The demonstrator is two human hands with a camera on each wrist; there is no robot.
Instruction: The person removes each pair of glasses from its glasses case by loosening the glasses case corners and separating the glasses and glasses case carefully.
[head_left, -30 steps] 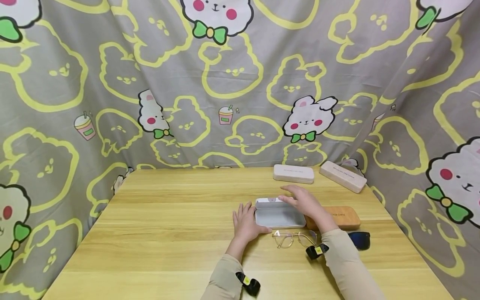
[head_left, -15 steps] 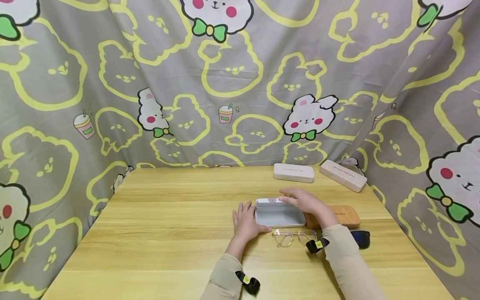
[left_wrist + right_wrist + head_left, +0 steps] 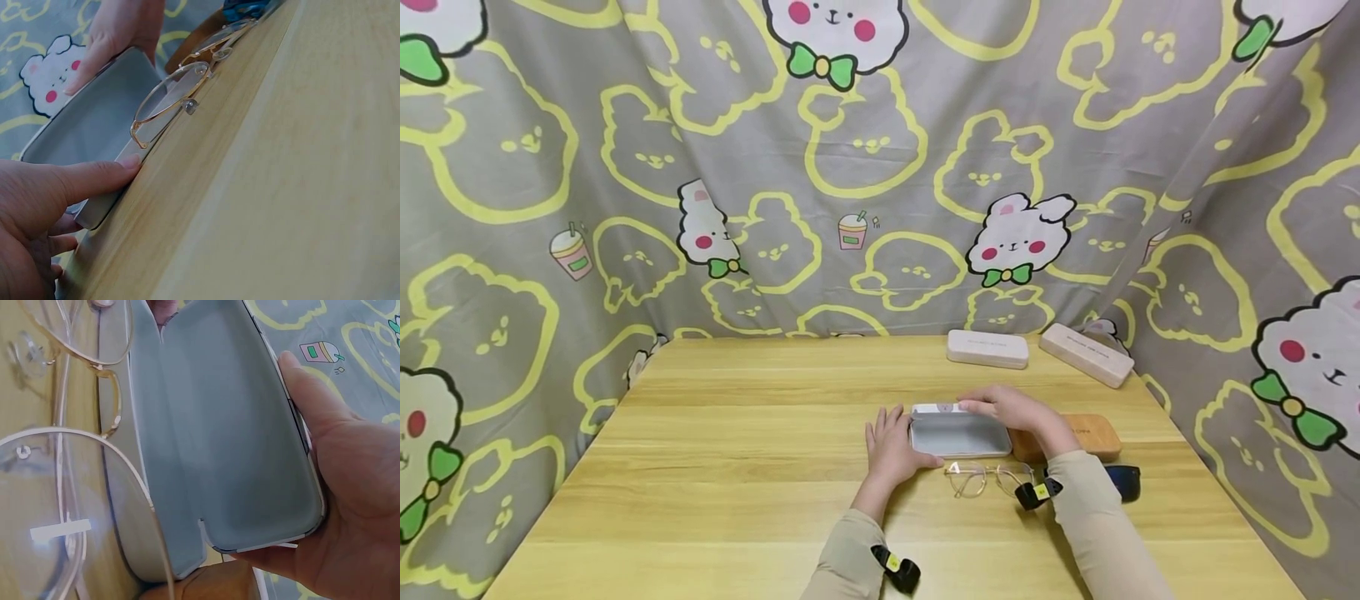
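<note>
An open glasses case (image 3: 962, 440) with a smooth grey lining lies on the table, its hinged lid (image 3: 237, 425) raised. My left hand (image 3: 891, 446) holds the case's left end, the thumb along the front wall and the other fingers round the end. My right hand (image 3: 1011, 410) grips the lid, thumb on its rim and fingers behind it, as the right wrist view shows. Just in front of the case lies a pair of thin gold-framed glasses (image 3: 988, 479), touched by neither hand in the head view; the left thumb ends near them.
An orange-brown glasses case (image 3: 1090, 435) sits right of the open one, partly behind my right forearm. Dark sunglasses (image 3: 1126, 483) lie before it. Two pale closed cases, one white (image 3: 987, 348) and one pinkish (image 3: 1086, 355), stand at the back right. A patterned curtain (image 3: 760, 167) surrounds the table.
My right hand has come down slightly, and the lid's upper edge now appears lower in the head view. The left hand, the case body and the glasses have stayed in place.
</note>
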